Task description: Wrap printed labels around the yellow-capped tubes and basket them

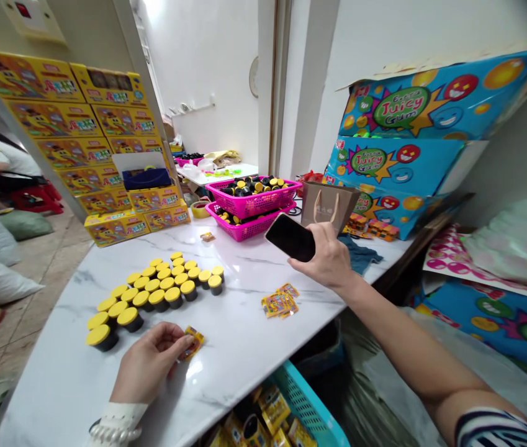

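Left hand (pixel 151 360): fingers curled, thumb closed onto one edge of a small, flat, orange-and-yellow printed plastic sachet (pixel 193 340); whether the sachet touches the table cannot be told. Right hand (pixel 326 257): partly closed around the right end of a black, rectangular smartphone (pixel 288 239), dark screen visible. Positions below refer to the stack of two magenta perforated plastic baskets (pixel 244 203), which holds black tubs with yellow lids. Both hands are on the near side of the baskets, the left hand farther from them and the right hand closer.

Under the baskets: white, grey-veined, marble-patterned table (pixel 239 273). Right of the baskets: stacked blue cardboard cartons (pixel 375 161) printed "Extra Juicy Gum". Left of the baskets: wall of stacked yellow printed cardboard boxes (pixel 61 152). Well in front of the baskets, below the table edge: turquoise perforated plastic basket (pixel 310 397) containing yellow printed packets. Just right of the baskets: brown paper bag (pixel 312 208) with looped handles. Front left of the baskets: upright black tubs with round yellow lids (pixel 167 284), standing in close rows. Front right of the baskets: small overlapping pile of similar sachets (pixel 278 304). Near the baskets' left front corner: one loose sachet (pixel 207 236).
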Demonstrator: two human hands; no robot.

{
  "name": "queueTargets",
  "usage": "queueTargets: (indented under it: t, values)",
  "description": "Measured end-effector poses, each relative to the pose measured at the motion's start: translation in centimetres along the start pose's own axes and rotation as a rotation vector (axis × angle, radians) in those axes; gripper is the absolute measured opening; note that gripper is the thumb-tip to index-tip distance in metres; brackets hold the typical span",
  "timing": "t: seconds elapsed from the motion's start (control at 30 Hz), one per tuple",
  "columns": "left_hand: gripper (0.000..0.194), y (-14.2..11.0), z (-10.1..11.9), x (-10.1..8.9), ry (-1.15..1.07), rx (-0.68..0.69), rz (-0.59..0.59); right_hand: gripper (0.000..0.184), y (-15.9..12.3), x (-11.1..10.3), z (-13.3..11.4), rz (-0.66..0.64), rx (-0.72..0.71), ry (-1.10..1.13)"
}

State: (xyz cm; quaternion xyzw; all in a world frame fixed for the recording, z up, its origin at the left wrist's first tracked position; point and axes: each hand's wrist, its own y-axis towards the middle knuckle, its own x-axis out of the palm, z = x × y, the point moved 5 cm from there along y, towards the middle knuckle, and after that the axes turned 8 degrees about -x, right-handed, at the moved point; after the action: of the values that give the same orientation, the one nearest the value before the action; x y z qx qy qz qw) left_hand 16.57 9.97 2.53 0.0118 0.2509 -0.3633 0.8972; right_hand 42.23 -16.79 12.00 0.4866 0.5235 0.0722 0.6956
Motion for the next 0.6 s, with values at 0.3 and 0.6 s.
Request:
queueTargets:
  t: [0.3, 0.6]
  values:
    - [0.045, -0.3, 0.1, 0.0, 0.015, -0.039, -0.031, 0.095, -0.1, 1.6, -2.3, 0.101, -0.094, 0.053]
    - [0.042, 0.0, 0.4, -0.2, 0.236, 0.039, -0.031, 0.105, -1.3, 0.6, -1.9, 0.227, -0.108, 0.118]
